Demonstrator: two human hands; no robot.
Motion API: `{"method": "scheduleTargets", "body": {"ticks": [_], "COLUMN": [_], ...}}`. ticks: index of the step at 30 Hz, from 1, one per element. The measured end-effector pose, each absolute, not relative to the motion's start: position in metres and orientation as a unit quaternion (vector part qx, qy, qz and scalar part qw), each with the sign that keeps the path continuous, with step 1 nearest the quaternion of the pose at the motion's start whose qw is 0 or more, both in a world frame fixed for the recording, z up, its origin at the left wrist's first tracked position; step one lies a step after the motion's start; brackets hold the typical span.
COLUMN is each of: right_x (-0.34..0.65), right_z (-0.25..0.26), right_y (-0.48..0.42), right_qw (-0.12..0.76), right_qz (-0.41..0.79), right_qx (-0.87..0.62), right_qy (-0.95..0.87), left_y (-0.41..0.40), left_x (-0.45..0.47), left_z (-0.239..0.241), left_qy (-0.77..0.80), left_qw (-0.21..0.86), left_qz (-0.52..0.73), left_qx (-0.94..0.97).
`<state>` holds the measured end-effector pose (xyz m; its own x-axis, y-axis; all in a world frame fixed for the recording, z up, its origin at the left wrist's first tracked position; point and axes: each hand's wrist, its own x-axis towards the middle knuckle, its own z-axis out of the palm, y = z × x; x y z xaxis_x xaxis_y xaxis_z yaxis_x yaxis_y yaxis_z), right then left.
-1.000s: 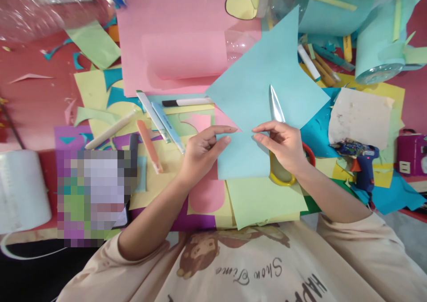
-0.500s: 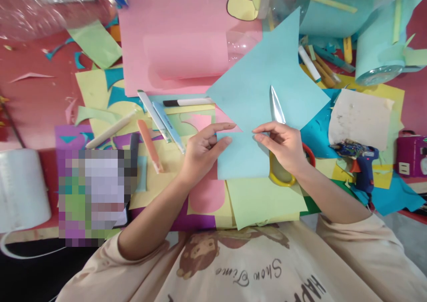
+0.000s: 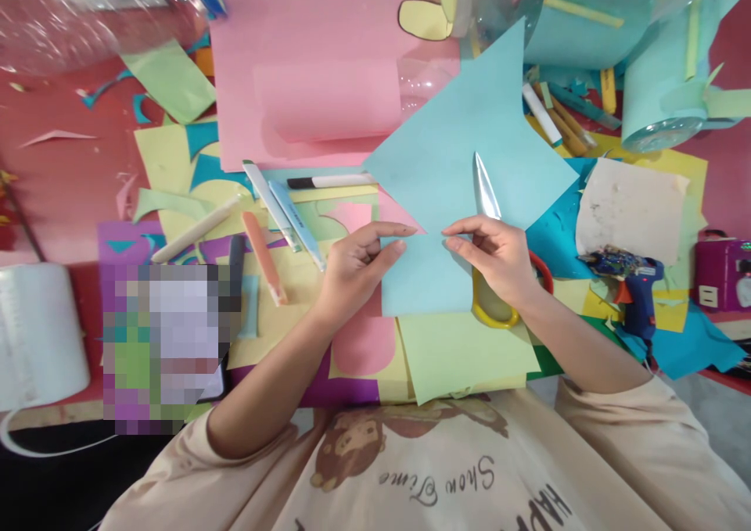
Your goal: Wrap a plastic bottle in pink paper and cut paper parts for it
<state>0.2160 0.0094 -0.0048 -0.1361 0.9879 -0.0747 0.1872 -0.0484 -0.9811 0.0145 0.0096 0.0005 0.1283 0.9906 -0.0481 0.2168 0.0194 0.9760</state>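
Head view: red table (image 3: 52, 175), cluttered with coloured paper scraps and craft stuff. Large pink sheet (image 3: 240, 69) at the far side, pink roll (image 3: 328, 97) lying on it. Big light-blue sheet (image 3: 458, 124) with pointed corners lies centre, nearer than the pink one. Small light-blue paper piece (image 3: 428, 281) sits right in front of the person, between and below the hands, its near edge by a pale green sheet (image 3: 469, 351).

Left hand (image 3: 361, 269): thumb and index finger apart, thumb tip at the small piece's far left corner, index tip just past its far edge. Right hand (image 3: 496, 257): thumb and index tips close but with a slight gap, facing the left fingertips. Can't tell if either hand presses on paper.

Scissors (image 3: 487, 191) lie under the right hand, blades pointing away over the big blue sheet, yellow and red handles showing on either side of the hand.

Left of the left hand: orange marker (image 3: 262, 257), blue pen (image 3: 296, 222), black-capped marker (image 3: 332, 181). Right: dark blue glue gun (image 3: 642, 296), stained white paper (image 3: 634, 210), purple box (image 3: 721, 273) at the edge. Pixelated patch at left, unreadable.
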Motion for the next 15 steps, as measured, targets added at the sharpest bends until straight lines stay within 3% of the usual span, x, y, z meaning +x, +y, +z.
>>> {"method": "scheduleTargets", "body": {"ticks": [8, 15], "right_x": [0.2156, 0.2201], "right_z": [-0.0035, 0.0027], "right_y": [0.0103, 0.0077], "right_qw": [0.388, 0.243], "right_qz": [0.541, 0.615], "right_qx": [-0.508, -0.439], "right_qy": [-0.547, -0.608], "left_y": [0.0088, 0.0093], "left_x": [0.0120, 0.0062], "left_z": [-0.0011, -0.0015], "left_qy": [0.527, 0.463], "left_qw": [0.507, 0.569], "left_qz": [0.393, 0.301], "left_qx": [0.558, 0.609]}}
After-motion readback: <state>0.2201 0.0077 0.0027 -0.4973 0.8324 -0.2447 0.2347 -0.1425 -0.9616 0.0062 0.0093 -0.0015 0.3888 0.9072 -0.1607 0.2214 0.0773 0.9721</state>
